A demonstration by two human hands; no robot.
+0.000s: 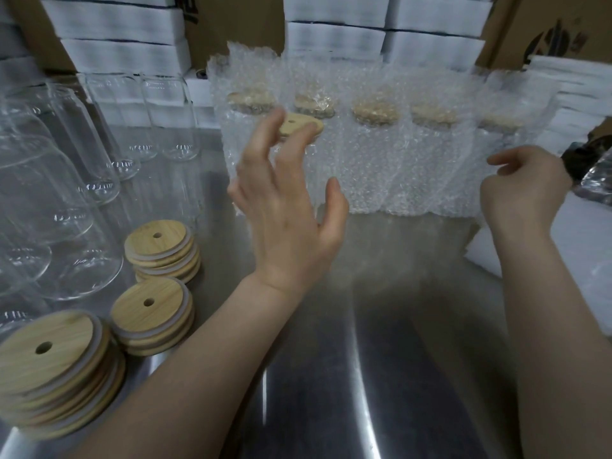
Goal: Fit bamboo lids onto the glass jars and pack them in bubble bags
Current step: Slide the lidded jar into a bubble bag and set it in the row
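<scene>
Head view looks down on your steel table (pixel 347 376). Your left hand (pixel 288 226) is raised with its fingers spread and nearly straight, gripping nothing. Its fingertips (pixel 276 119) touch the rim of a bare bamboo lid (pixel 299 125), and the thumb stands well apart from it. That lid sits at the far left of the row of bubble bags (pixel 381 167), which stands across the far middle of the table; wrapped lids show blurred through the plastic. Your right hand (pixel 523 193) has curled fingers that pinch the row's right end. Empty glass jars (pixel 66 193) stand upside down on the left. Three stacks of bamboo lids (pixel 152 313) lie just near of them. White boxes (pixel 116 38) and brown cartons (pixel 556 24) are stacked along the far side.
</scene>
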